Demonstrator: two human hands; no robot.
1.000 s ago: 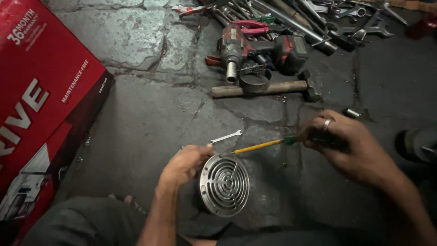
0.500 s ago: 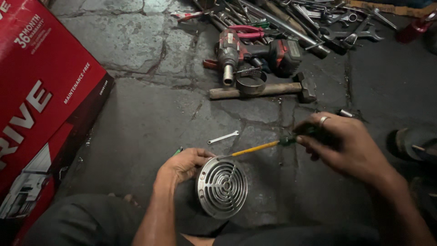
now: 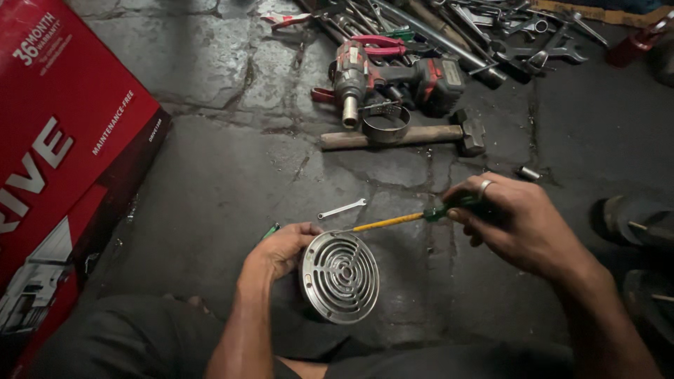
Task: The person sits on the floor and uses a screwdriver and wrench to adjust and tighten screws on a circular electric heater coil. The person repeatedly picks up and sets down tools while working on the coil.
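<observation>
Silvery metal, a round grille with concentric slots [image 3: 340,276] stands on edge on the cracked stone floor [image 3: 217,175], the left hand [image 3: 282,249] curled around its rim. The right hand [image 3: 523,224] grips a green-handled, yellow-shafted screwdriver [image 3: 400,221], tip at the grille's upper edge; a small flat spanner [image 3: 342,208] lies just beyond.
</observation>
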